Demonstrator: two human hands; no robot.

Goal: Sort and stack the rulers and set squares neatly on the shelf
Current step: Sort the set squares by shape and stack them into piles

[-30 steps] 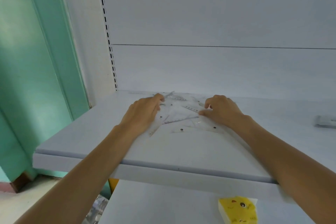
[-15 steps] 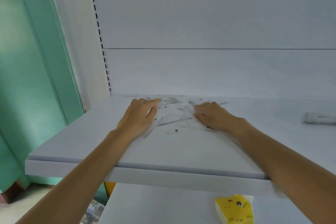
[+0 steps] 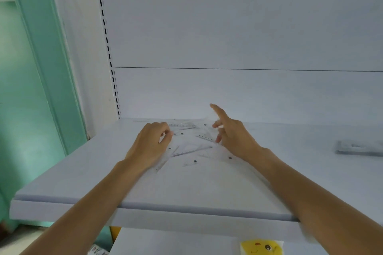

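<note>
The fingers [image 3: 160,128] of the left hand [image 3: 149,145] are curling down onto the left edge of the heap, thumb tucked against them. Whether they are pinching a piece or only pressing on it is not showing, since the tips are hiding under the knuckles. On the right hand [image 3: 235,138] the index finger [image 3: 219,113] is pointing straight up and away from the shelf, while the other fingers are bending loosely with their tips just over the heap's right side. Clear plastic between them would be nearly invisible, so I cannot tell if that hand is holding anything.

Between the two hands the clear rulers and set squares [image 3: 190,143] are lying on the white shelf [image 3: 83,172] near its back wall. They are crossing one another at many angles, with graduated edges and dark hanging holes pointing every way. One long ruler [image 3: 191,152] is running diagonally across the middle and another is sliding out from under the left palm.

Judging by this, the sorting is only beginning: nothing in the heap is lining up and no neat stack is forming here. Separating the rulers from the triangles and squaring each group is all remaining.

Far to the right a pale flat object [image 3: 358,148] is sitting on the same shelf, and it is too blurred to name. A yellow cartoon-face pack [image 3: 261,247] is sitting on the shelf below.
</note>
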